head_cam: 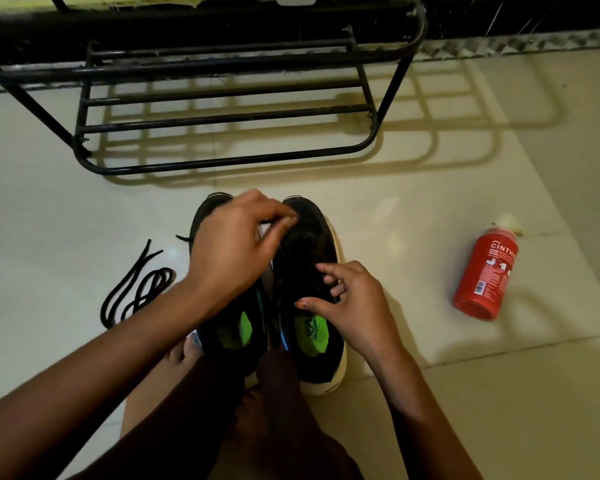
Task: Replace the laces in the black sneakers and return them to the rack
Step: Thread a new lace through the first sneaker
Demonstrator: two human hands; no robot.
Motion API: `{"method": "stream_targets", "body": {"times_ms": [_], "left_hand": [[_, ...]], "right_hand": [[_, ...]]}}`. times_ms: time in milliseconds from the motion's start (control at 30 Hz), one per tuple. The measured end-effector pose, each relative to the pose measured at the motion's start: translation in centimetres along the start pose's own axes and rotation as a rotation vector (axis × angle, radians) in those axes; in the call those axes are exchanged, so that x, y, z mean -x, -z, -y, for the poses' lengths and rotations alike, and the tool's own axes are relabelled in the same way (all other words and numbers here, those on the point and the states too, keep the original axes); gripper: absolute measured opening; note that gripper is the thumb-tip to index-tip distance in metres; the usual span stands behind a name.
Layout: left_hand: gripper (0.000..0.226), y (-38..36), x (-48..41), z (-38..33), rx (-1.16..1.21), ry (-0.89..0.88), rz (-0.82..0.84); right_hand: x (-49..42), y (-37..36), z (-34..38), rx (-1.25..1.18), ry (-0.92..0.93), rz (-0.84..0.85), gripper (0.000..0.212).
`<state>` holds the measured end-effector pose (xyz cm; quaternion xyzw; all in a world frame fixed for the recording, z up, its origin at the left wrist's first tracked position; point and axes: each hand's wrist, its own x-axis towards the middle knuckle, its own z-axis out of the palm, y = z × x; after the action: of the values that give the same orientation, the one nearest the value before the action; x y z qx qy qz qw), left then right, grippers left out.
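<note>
relacing is appearing in hand: left hand [236,244] is pinching the lace [300,237] on one black sneaker [324,221], grip narrow; right hand [357,306] is touching the eyelets, grip unreadable. next move is likely requiring threading an eyelet.

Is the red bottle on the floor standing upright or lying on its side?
Lying on its side. The red bottle rests lengthwise on the floor, its pale cap pointing away from the person.

Bare floor [395,202] lies open at centre, between the sneakers [312,220] and the rack [222,120] across the top — a loose lace [139,285] blocks the left, a red bottle [482,275] the right.
</note>
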<state>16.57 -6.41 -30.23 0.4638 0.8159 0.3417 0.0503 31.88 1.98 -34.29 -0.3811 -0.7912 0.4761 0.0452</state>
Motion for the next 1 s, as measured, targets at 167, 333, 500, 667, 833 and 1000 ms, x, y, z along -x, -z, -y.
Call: {"method": "stream_targets", "body": {"times_ms": [167,333,500,667,833,1000], "left_hand": [[0.02,-2.8,1.6,-0.2,-0.156,0.032,0.288],[0.024,-3.4,1.1,-0.2,-0.186,0.042,0.351],[0.025,-3.8,0.7,-1.0,-0.176,0.017,0.369],[0.021,-3.7,1.3,-1.0,-0.149,0.036,0.365],[0.025,-4.7,1.0,-1.2,-0.227,0.051,0.438],[0.019,-5.3,1.6,-1.1,-0.158,0.123,0.395]], "right_hand": [[-0.6,0.4,-0.6,0.016,0.023,0.148,0.055],[-1.2,0.2,-0.9,0.096,0.079,0.078,0.035],[-1.1,-0.5,-2.0,-0.29,-0.082,-0.025,0.028],[-1.4,-0.3,-2.3,-0.621,-0.233,0.001,0.032],[-1.3,-0.7,-2.4,-0.625,-0.229,-0.005,0.032],[-1.3,-1.1,-2.5,-0.527,-0.147,-0.058,0.03]]}}
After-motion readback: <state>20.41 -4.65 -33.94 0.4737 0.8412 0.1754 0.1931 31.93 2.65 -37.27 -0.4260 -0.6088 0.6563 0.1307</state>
